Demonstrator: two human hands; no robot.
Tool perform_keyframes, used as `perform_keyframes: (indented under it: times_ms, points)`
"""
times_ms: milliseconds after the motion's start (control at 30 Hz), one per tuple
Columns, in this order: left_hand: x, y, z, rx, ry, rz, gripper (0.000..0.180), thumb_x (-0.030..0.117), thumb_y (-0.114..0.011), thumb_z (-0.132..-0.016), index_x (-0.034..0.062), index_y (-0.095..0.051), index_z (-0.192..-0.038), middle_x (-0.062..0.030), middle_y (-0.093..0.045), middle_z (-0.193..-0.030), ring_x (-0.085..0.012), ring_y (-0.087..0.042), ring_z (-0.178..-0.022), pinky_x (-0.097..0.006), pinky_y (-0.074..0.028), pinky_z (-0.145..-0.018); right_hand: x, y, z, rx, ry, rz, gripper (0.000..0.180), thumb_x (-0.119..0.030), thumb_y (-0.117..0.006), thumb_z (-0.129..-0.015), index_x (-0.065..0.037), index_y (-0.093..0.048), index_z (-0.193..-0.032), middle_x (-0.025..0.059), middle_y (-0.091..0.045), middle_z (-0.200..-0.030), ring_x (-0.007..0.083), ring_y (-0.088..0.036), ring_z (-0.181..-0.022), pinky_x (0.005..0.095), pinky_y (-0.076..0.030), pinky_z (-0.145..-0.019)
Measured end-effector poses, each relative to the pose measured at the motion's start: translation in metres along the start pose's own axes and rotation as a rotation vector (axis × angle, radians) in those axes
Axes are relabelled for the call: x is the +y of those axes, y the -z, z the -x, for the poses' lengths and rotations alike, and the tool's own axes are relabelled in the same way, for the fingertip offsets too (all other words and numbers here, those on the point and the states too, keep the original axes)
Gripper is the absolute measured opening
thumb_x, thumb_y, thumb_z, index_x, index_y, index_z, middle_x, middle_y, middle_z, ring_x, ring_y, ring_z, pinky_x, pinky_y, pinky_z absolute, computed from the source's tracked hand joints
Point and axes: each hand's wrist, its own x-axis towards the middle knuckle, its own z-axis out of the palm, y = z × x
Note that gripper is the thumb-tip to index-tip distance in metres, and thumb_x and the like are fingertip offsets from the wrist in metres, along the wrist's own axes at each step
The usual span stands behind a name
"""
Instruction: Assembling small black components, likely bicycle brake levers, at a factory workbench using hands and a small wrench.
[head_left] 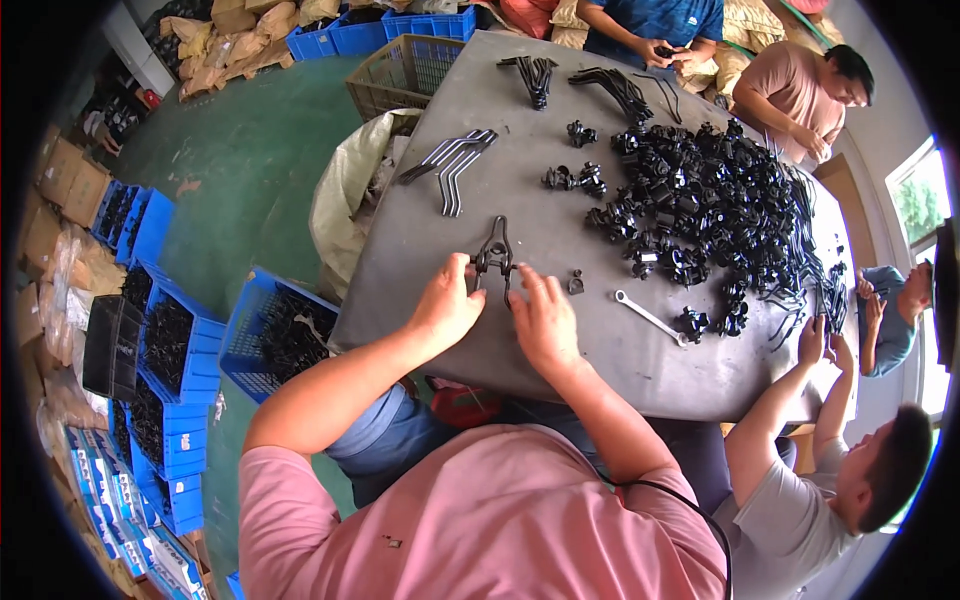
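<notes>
Near the table's front edge, a black bent-wire metal bracket (497, 232) with a looped far end lies between my hands. My left hand (446, 305) pinches its left leg between thumb and fingers. At its right leg my right hand (545, 315) is closed, thumb and forefinger on the metal. A small black clip (575, 282) lies just right of my right hand. Farther right rests a silver wrench (650, 318). Several bent black rods (455, 165) lie beyond my left hand.
A large heap of black clamps (700, 200) covers the table's (400, 265) right side, with more rods (530, 75) at the far end. Co-workers stand or sit around the far and right edges. On the left are an open sack (340, 195) and blue crates (240, 345) of black parts.
</notes>
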Motion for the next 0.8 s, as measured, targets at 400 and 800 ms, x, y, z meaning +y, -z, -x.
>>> perform_keyframes:
  times_ms: [400,800]
  points:
    - [0.005,-0.008,-0.011,0.186,0.019,0.088,0.040,0.018,-0.080,-0.088,0.0012,-0.050,-0.108,-0.0133,-0.067,-0.087,-0.0298,-0.069,-0.081,-0.044,-0.054,-0.075,0.062,0.029,-0.006,0.091,-0.048,0.375,0.035,-0.023,-0.076,-0.089,-0.006,-0.062,-0.116,0.0158,-0.062,-0.107,0.0378,-0.063,-0.097,0.0467,-0.051,-0.086]
    - [-0.011,0.007,-0.020,0.039,0.322,0.545,0.030,0.027,-0.073,-0.098,0.0014,-0.058,-0.102,-0.0072,-0.072,-0.085,-0.0124,-0.064,-0.071,-0.030,-0.051,-0.065,0.038,0.022,0.003,0.045,0.052,0.187,0.018,-0.013,-0.068,-0.094,-0.004,-0.069,-0.109,0.0158,-0.063,-0.105,0.0365,-0.064,-0.097,0.0460,-0.053,-0.084]
